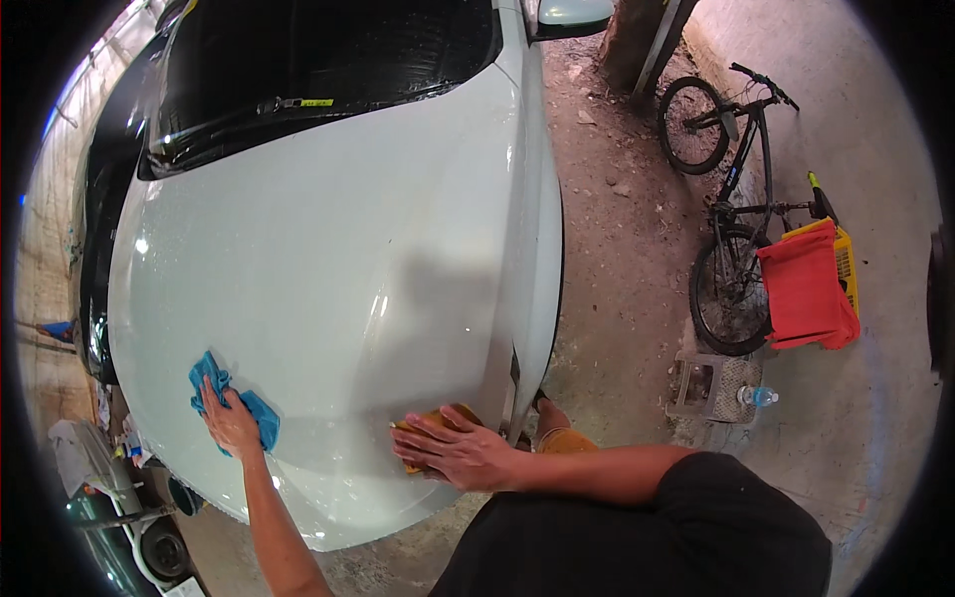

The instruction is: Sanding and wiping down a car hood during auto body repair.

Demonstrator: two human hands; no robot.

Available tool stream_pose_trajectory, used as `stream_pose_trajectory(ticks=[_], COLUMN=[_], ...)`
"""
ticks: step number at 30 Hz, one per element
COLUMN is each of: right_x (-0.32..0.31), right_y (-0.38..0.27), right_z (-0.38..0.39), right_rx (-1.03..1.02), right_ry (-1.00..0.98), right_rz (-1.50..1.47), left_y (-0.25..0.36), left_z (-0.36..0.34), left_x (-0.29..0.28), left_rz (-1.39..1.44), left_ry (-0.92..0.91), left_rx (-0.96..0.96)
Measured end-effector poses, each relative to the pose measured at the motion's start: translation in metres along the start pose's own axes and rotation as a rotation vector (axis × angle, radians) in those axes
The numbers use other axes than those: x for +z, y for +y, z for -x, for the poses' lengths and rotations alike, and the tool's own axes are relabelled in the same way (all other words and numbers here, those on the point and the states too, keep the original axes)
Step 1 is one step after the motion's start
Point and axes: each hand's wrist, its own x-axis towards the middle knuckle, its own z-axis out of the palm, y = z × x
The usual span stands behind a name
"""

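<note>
Black T-shirt (pixel 637 542) nearest; left hand (pixel 231 426) spread flat on blue cloth (pixel 263 419), near left of white car hood (pixel 298 269); right hand (pixel 466 454), fingers extended, covers yellow sponge-like pad (pixel 429 416), near right; any trapped grit could scratch paintwork

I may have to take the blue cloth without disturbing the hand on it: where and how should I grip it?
Probably pinch the lower-right part of the blue cloth, coming from the right: the left hand lies spread over its middle, while that part sticks out uncovered.
</note>
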Motion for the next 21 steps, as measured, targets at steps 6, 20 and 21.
stream_pose_trajectory(ticks=[6, 20, 21], right_x=[0.204, 0.456, 0.455], right_y=[0.056, 0.039, 0.038], right_z=[-0.075, -0.205, -0.205], right_rx=[0.000, 0.469, 0.470], right_ry=[-0.295, -0.605, -0.605], right_rz=[-1.202, -1.516, -1.520], left_y=[-0.002, -0.023, -0.023], left_z=[0.004, 0.001, 0.001], left_x=[0.009, 0.018, 0.018], left_rz=[0.042, 0.056, 0.052], left_ry=[-0.003, 0.010, 0.011], left_rx=[0.047, 0.073, 0.073])
